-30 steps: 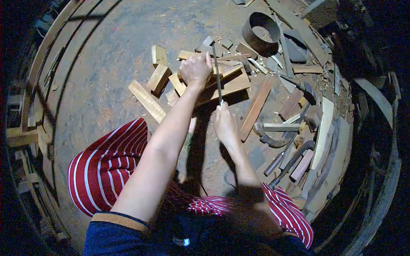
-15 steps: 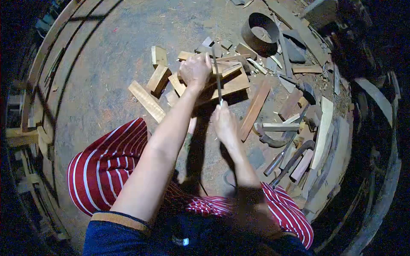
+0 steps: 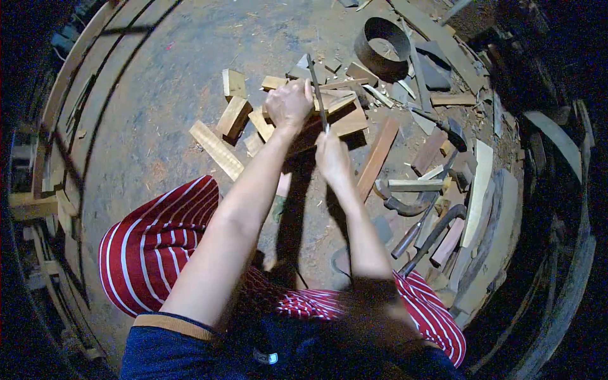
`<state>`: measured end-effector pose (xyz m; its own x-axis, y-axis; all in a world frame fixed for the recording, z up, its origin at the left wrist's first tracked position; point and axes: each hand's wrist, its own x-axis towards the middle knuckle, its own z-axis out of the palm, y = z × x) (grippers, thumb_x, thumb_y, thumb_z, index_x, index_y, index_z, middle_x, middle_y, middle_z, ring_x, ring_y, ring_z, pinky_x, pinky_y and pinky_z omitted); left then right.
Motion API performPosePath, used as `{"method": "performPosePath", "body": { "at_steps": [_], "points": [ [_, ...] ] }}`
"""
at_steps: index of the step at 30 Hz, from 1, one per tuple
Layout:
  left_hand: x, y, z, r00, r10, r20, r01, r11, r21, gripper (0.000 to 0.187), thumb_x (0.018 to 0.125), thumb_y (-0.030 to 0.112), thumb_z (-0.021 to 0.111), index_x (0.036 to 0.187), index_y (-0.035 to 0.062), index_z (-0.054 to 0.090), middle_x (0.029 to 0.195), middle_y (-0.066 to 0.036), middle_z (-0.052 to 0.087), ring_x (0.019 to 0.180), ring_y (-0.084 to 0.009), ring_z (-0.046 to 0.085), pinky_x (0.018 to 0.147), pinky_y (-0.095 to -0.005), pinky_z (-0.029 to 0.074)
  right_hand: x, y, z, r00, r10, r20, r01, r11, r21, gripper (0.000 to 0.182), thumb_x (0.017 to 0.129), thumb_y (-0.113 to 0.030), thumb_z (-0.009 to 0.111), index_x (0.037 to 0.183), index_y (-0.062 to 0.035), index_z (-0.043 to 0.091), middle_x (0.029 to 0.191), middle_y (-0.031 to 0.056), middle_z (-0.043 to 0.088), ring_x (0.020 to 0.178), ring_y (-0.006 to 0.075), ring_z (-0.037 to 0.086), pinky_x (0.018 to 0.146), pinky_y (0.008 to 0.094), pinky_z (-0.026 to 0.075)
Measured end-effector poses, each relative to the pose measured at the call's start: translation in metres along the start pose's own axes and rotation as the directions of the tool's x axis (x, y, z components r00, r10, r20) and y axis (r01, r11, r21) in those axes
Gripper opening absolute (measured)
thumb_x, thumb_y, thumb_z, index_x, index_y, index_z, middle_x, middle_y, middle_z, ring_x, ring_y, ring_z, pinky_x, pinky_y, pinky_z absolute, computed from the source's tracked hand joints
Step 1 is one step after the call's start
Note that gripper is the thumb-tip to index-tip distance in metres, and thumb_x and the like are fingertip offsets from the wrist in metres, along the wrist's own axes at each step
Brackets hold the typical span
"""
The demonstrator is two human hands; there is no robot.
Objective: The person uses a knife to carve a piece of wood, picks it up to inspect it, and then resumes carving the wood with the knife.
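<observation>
My left hand (image 3: 289, 105) is closed and pressed on a piece of wood (image 3: 334, 101) that lies over a larger wooden block (image 3: 352, 120). What its fingertips grip is mostly hidden by the hand. My right hand (image 3: 332, 154), just nearer to me, is wrapped round the near end of a handsaw (image 3: 318, 92), whose long thin blade shows nearly edge-on. The blade points away from me and runs close beside my left hand, across the wood. Its teeth are too small to make out.
Short wood blocks (image 3: 234, 118) and a longer strip (image 3: 216, 150) lie to the left. A reddish board (image 3: 378, 158) lies on the right, near a hammer-like tool (image 3: 453, 134) and several curved tools and offcuts. A metal ring (image 3: 382, 49) stands at the back right.
My right hand has pushed the handsaw away from me, so its far tip reaches further out. My left hand stays on the wood.
</observation>
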<state>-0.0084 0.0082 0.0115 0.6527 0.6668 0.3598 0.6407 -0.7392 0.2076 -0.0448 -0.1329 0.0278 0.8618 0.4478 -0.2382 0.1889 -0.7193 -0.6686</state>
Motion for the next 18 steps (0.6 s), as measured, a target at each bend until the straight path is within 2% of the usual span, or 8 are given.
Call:
{"method": "performPosePath", "body": {
  "at_steps": [2,4,6,7,11,14,17,18],
  "points": [
    [-0.001,-0.002,-0.008,0.994,0.066,-0.087,-0.077,0.99,-0.121,0.036,0.086,0.038,0.055,0.067,0.0102,0.07,0.065,-0.012,0.066,0.061,-0.028,0.066,0.06,-0.0406,0.051,0.04,-0.007,0.005,0.999,-0.054,-0.002,0.053,0.997,-0.057,0.029,0.096,-0.025,0.036,0.108,-0.0012,0.048,0.085,0.0303,0.063,0.084,0.0491,0.061,0.073,0.058,0.047],
    [0.007,-0.003,-0.004,0.999,-0.042,0.02,0.043,0.998,-0.049,0.035,0.086,0.037,0.055,0.068,0.0116,0.069,0.065,-0.012,0.066,0.06,-0.0274,0.065,0.06,-0.0406,0.05,0.037,-0.017,0.003,0.999,-0.035,-0.008,0.035,0.998,-0.058,0.03,0.096,-0.025,0.036,0.108,-0.0011,0.048,0.086,0.03,0.063,0.085,0.0487,0.061,0.073,0.0576,0.048],
    [0.002,-0.005,-0.001,0.997,0.069,-0.04,-0.072,0.993,-0.089,0.035,0.086,0.038,0.054,0.069,0.0124,0.07,0.064,-0.012,0.065,0.06,-0.0278,0.065,0.06,-0.0402,0.05,0.02,-0.009,0.004,1.0,-0.009,-0.002,0.009,0.998,-0.069,0.03,0.096,-0.026,0.036,0.107,-0.0015,0.048,0.085,0.029,0.064,0.084,0.0484,0.061,0.072,0.0577,0.047],
    [0.007,-0.01,0.007,0.994,0.073,-0.081,-0.081,0.992,-0.095,0.039,0.089,0.042,0.05,0.072,0.0131,0.07,0.063,-0.012,0.066,0.056,-0.0293,0.066,0.051,-0.0419,0.052,0.004,-0.005,0.003,1.0,-0.026,-0.001,0.026,0.999,-0.037,0.029,0.096,-0.026,0.036,0.107,-0.0016,0.048,0.083,0.0288,0.064,0.082,0.0483,0.061,0.072,0.0577,0.047],
    [0.003,-0.009,0.013,0.995,0.064,-0.079,-0.065,0.998,-0.011,0.037,0.088,0.044,0.05,0.074,0.0164,0.071,0.063,-0.012,0.066,0.055,-0.0294,0.066,0.051,-0.0421,0.052,-0.038,0.001,0.001,0.999,0.026,0.033,-0.025,0.999,-0.032,0.03,0.096,-0.027,0.035,0.104,-0.0009,0.048,0.079,0.0287,0.064,0.079,0.0477,0.062,0.072,0.0577,0.047],
    [-0.002,0.002,-0.015,0.997,0.073,0.025,-0.071,0.995,-0.072,0.033,0.086,0.038,0.054,0.07,0.0138,0.07,0.064,-0.012,0.065,0.062,-0.0278,0.065,0.061,-0.0417,0.05,0.005,0.003,0.004,0.999,-0.039,-0.014,0.039,0.998,-0.059,0.031,0.095,-0.026,0.036,0.105,0.0001,0.049,0.081,0.0297,0.063,0.081,0.0469,0.062,0.072,0.0561,0.049],
    [0.001,-0.002,-0.016,0.999,0.042,0.006,-0.042,0.996,-0.08,0.031,0.086,0.036,0.055,0.069,0.0141,0.069,0.065,-0.011,0.065,0.059,-0.0283,0.064,0.061,-0.0415,0.05,0.045,-0.017,0.001,0.999,-0.009,0.042,0.013,0.994,-0.105,0.032,0.094,-0.025,0.038,0.108,0.0,0.051,0.086,0.0306,0.063,0.085,0.047,0.062,0.074,0.0529,0.051],
    [0.001,0.001,-0.017,0.999,-0.013,0.033,0.015,0.998,-0.064,0.031,0.086,0.036,0.055,0.069,0.0143,0.069,0.065,-0.011,0.066,0.059,-0.0283,0.064,0.061,-0.0413,0.049,0.039,-0.017,0.005,0.997,-0.042,-0.068,0.042,0.999,-0.013,0.029,0.095,-0.02,0.038,0.094,0.0051,0.053,0.08,0.032,0.061,0.081,0.0489,0.06,0.073,0.0557,0.047]
  ]
}}
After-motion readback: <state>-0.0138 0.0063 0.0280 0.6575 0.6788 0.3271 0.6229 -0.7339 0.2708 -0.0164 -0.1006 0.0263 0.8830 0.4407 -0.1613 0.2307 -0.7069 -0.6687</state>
